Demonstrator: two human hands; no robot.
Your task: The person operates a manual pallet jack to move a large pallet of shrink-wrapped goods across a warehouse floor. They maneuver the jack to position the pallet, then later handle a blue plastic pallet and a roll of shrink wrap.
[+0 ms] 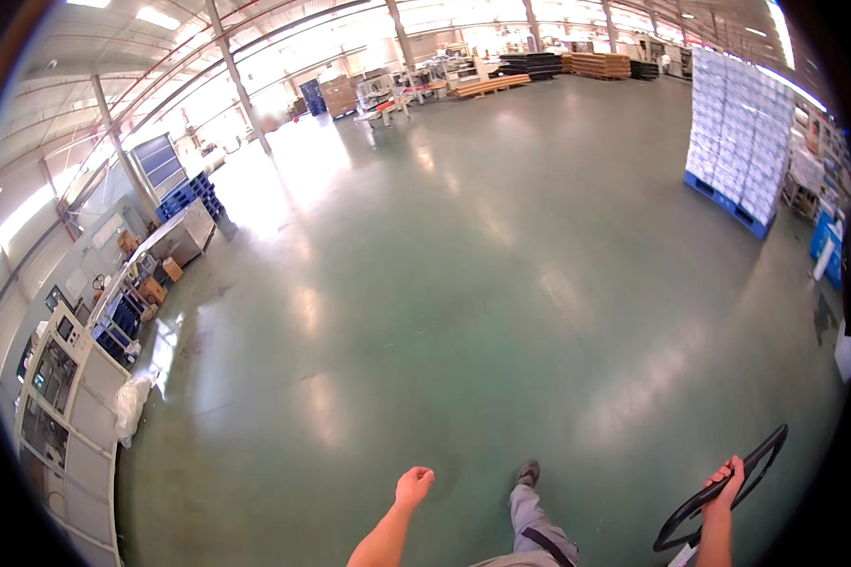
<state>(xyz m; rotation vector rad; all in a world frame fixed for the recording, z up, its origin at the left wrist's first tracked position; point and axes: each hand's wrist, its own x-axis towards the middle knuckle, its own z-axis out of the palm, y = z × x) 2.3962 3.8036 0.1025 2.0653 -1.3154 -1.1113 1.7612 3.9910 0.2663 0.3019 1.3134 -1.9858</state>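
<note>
The right hand's fingers (725,480) are wrapped around one long side of a black, elongated loop handle (764,444) at the lower right, between its ends; the left hand (414,484) hangs apart, fingers curled in, with nothing visible in them. The loop looks stiff, smooth and hard to damage, so a full-fist hold mid-bar should suit it; its weight cannot be judged, since what it joins is mostly cut off. Beyond are a grey-trousered leg (537,520), glossy green floor (425,312) and a tall, white-and-blue wrapped stack (739,132) on a blue pallet (728,203).
</note>
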